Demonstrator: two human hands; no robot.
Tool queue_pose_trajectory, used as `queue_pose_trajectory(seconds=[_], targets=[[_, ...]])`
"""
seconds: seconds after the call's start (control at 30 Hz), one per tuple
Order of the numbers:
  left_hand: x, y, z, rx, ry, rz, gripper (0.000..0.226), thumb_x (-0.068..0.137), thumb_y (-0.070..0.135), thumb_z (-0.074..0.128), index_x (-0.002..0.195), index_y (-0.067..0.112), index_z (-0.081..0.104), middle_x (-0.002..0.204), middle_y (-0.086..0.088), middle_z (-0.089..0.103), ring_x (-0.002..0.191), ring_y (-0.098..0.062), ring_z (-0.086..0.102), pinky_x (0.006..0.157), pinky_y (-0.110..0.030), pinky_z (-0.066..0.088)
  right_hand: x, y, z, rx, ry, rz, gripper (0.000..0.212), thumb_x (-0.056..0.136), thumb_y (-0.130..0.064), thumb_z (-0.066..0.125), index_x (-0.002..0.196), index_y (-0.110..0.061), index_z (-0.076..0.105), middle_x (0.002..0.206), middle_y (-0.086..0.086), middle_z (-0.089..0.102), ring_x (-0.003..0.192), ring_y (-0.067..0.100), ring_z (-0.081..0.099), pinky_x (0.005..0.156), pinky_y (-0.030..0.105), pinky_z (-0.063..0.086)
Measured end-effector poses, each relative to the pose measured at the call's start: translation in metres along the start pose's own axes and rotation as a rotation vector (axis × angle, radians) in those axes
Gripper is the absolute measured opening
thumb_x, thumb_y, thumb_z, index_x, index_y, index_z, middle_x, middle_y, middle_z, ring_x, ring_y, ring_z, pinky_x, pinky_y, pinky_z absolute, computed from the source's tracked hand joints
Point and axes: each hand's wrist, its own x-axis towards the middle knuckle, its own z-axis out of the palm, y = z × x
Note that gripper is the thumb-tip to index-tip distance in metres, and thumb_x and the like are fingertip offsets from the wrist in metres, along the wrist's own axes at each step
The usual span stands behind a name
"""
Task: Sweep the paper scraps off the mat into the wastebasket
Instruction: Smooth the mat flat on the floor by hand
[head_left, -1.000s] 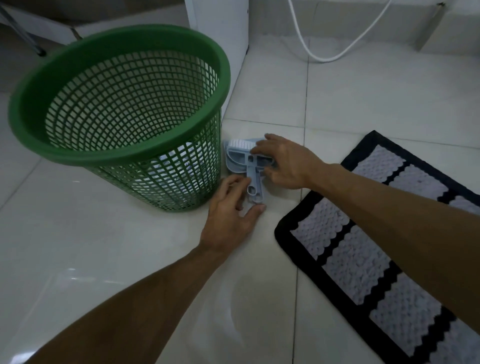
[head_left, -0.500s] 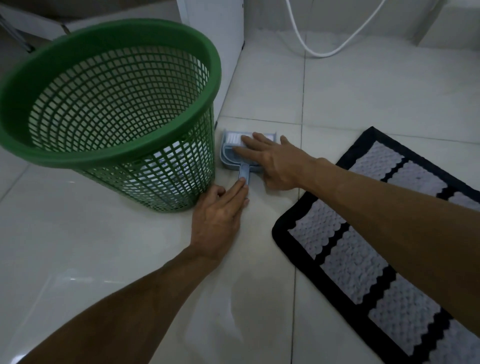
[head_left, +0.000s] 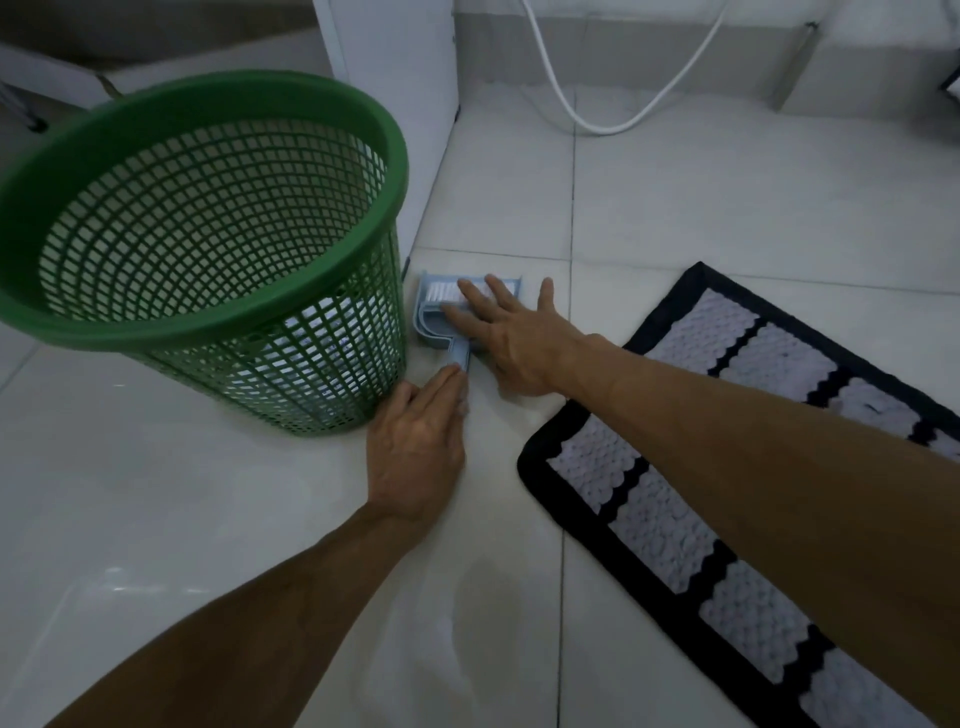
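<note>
A pale blue dustpan with a small brush (head_left: 441, 312) lies flat on the floor tiles, just right of the green mesh wastebasket (head_left: 218, 322). My right hand (head_left: 511, 338) rests flat on the pan and brush, fingers spread. My left hand (head_left: 418, 441) lies flat on the floor with its fingertips touching the end of the blue handle. White paper shows through the mesh at the bottom of the wastebasket. The black-and-white mat (head_left: 753, 467) lies to the right, partly behind my right forearm; no scraps are visible on it.
A white cabinet panel (head_left: 395, 104) stands behind the wastebasket. A white cable (head_left: 597, 119) loops down along the back wall. Glossy pale tiles (head_left: 182, 545) cover the floor in front and to the left.
Both hands have let go of the dustpan set and flattened out. The pan and brush now lie still beside the wastebasket, slightly farther back than one second ago.
</note>
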Motion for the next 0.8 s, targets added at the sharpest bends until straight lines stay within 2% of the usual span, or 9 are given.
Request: queue_pose_trajectory(seconds=[0.07, 0.13, 0.27, 0.37, 0.43, 0.57, 0.7, 0.8], targets=[[0.001, 0.004, -0.002, -0.001, -0.030, -0.017, 0.036, 0.091, 0.024, 0.050, 0.124, 0.012, 0.058, 0.129, -0.001, 0.061, 0.096, -0.024, 0.058, 0.085, -0.036, 0.049, -0.016, 0.006, 0.002, 0.119, 0.078, 0.039, 0.089, 0.095, -0.016, 0.052, 0.155, -0.026, -0.013, 0.164, 0.004, -0.022, 0.152, 0.029, -0.013, 0.110, 0.074, 0.006], [0.005, 0.012, -0.004, 0.003, -0.021, 0.019, 0.037, 0.088, 0.023, 0.053, 0.123, 0.011, 0.058, 0.133, -0.006, 0.057, 0.106, -0.026, 0.058, 0.090, -0.039, 0.048, -0.037, 0.018, 0.008, 0.209, 0.136, 0.105, 0.091, 0.093, -0.015, 0.054, 0.156, -0.025, -0.011, 0.164, 0.004, -0.020, 0.153, 0.026, -0.010, 0.113, 0.071, 0.009], [0.020, 0.051, -0.002, -0.077, -0.006, 0.192, 0.036, 0.081, 0.016, 0.062, 0.117, 0.016, 0.061, 0.128, -0.007, 0.057, 0.101, -0.028, 0.055, 0.082, -0.041, 0.046, -0.099, 0.060, 0.032, 0.408, 0.216, 0.294, 0.077, 0.100, -0.025, 0.048, 0.157, -0.021, -0.003, 0.165, 0.006, -0.013, 0.153, 0.025, -0.005, 0.118, 0.065, 0.014], [0.034, 0.100, 0.016, -0.110, -0.127, 0.351, 0.039, 0.078, 0.018, 0.061, 0.116, 0.021, 0.061, 0.129, -0.003, 0.056, 0.110, -0.023, 0.051, 0.084, -0.037, 0.036, -0.159, 0.099, 0.058, 0.486, 0.274, 0.499, 0.072, 0.102, -0.037, 0.044, 0.158, -0.016, 0.004, 0.166, 0.010, -0.005, 0.154, 0.027, 0.000, 0.118, 0.062, 0.018], [0.045, 0.141, 0.032, -0.101, -0.276, 0.437, 0.043, 0.079, 0.027, 0.059, 0.121, 0.021, 0.058, 0.132, -0.005, 0.054, 0.119, -0.026, 0.047, 0.090, -0.039, 0.033, -0.198, 0.122, 0.075, 0.475, 0.222, 0.672, 0.074, 0.101, -0.048, 0.040, 0.157, -0.017, 0.004, 0.166, 0.010, -0.004, 0.153, 0.027, 0.000, 0.118, 0.062, 0.018], [0.060, 0.218, 0.073, 0.007, -0.590, 0.509, 0.076, 0.079, 0.062, 0.050, 0.140, 0.021, 0.033, 0.148, -0.005, 0.035, 0.135, -0.025, 0.030, 0.108, -0.046, 0.023, -0.257, 0.142, 0.102, 0.503, 0.039, 1.005, 0.095, 0.088, -0.078, 0.029, 0.157, -0.021, -0.002, 0.166, 0.007, -0.009, 0.153, 0.032, -0.005, 0.114, 0.070, 0.014], [0.073, 0.268, 0.105, 0.086, -0.722, 0.574, 0.104, 0.068, 0.079, 0.045, 0.148, 0.023, 0.009, 0.158, -0.007, 0.010, 0.145, -0.025, 0.007, 0.116, -0.057, 0.004, -0.278, 0.140, 0.116, 0.558, -0.018, 1.117, 0.115, 0.074, -0.093, 0.019, 0.157, -0.018, -0.008, 0.165, 0.009, -0.014, 0.151, 0.037, -0.012, 0.108, 0.079, 0.004], [0.089, 0.269, 0.117, 0.211, -0.817, 0.612, 0.111, 0.064, 0.088, 0.036, 0.148, 0.030, -0.006, 0.160, -0.001, -0.011, 0.146, -0.022, -0.013, 0.113, -0.062, -0.010, -0.276, 0.143, 0.122, 0.552, -0.014, 1.091, 0.113, 0.076, -0.091, 0.017, 0.156, -0.017, -0.013, 0.164, 0.011, -0.019, 0.149, 0.040, -0.017, 0.105, 0.081, -0.001]])
